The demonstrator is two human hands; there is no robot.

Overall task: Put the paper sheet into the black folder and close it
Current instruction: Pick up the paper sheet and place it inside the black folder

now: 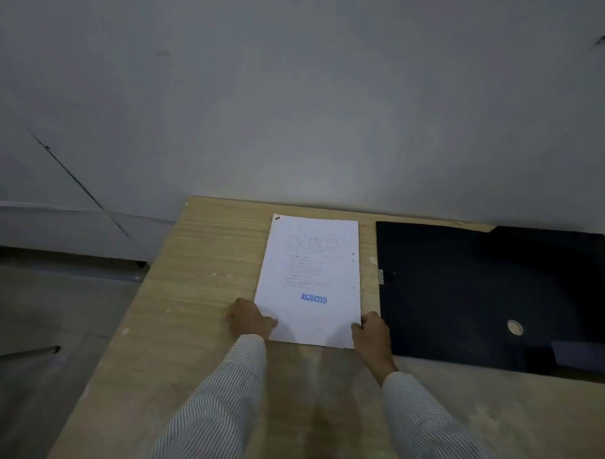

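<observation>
Pale wood-grain desk (197, 260) stands against a grey wall, dimly lit. On it lies the paper sheet (310, 264), stamped "REJECTED" in blue, its fine print too faint to read. Left hand (250, 318) and right hand (371, 331) pinch its lower corners, fingertips hidden under the sheet. Just beside it lies the black folder (463, 286), open, cut off at the right edge.

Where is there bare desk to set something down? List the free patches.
Free: the wooden desk left of the paper sheet, up to its left edge, and the near strip beside the sleeves. Crowded: the black folder fills the right side; only a narrow gap separates it from the sheet, with the right hand there.
</observation>
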